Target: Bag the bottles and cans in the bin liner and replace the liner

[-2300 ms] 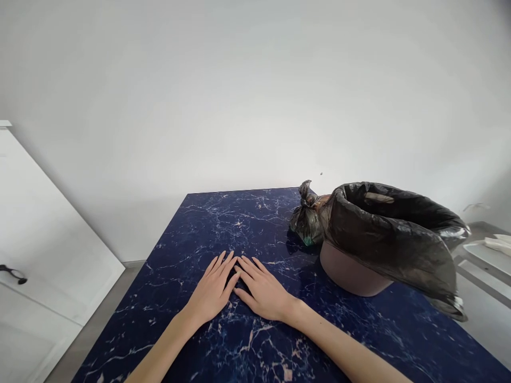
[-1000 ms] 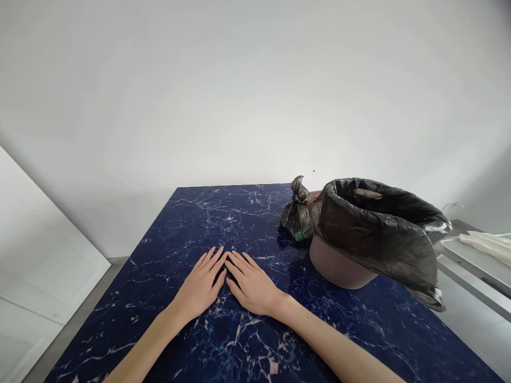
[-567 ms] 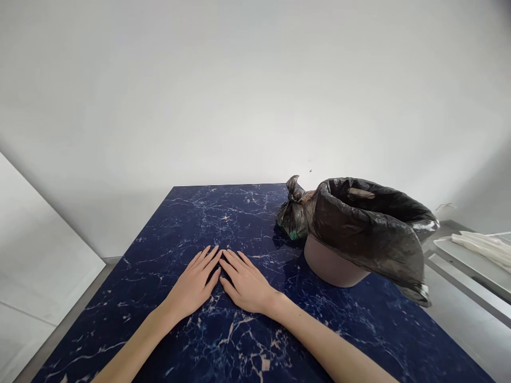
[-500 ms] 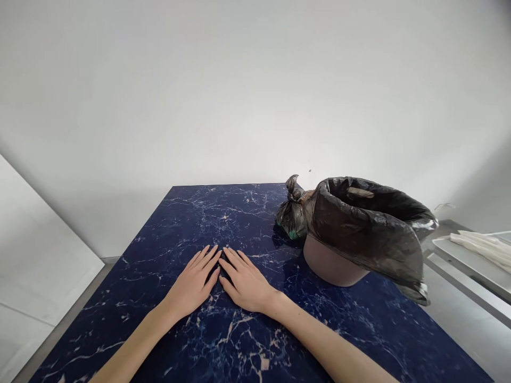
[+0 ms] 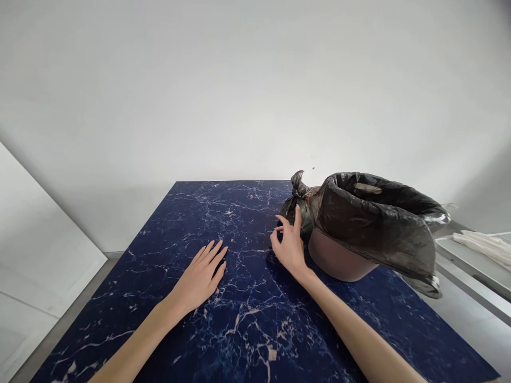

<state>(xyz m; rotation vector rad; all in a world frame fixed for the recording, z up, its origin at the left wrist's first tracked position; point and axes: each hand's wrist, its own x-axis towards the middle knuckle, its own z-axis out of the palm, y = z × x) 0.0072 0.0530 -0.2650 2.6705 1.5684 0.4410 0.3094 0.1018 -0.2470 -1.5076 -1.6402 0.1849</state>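
The right hand point(image 5: 288, 246) has left its place beside the left hand point(image 5: 198, 277) and gone out toward 1 o'clock, up to the knotted black plastic bag point(image 5: 291, 204); the left has stayed flat, palm down, on the blue marbled counter point(image 5: 239, 319). From where I stand, taking 12 o'clock as straight ahead of the person, the bag sits near the counter's far edge, between 12 and 1 o'clock of the right grip and just beyond it. Its long axis looks roughly upright, full belly below, twisted tail on top. The right hand is plainly the nearer; the left lies well apart, at about 8 o'clock from the bag. The right grip is loose, fingers spread and partly curled, with nothing seen clasped; whether a fingertip touches the plastic I can't tell. At the bag's 3 to 4 o'clock stands a brownish bin point(image 5: 339, 258), its black liner point(image 5: 371, 223) folded over the rim
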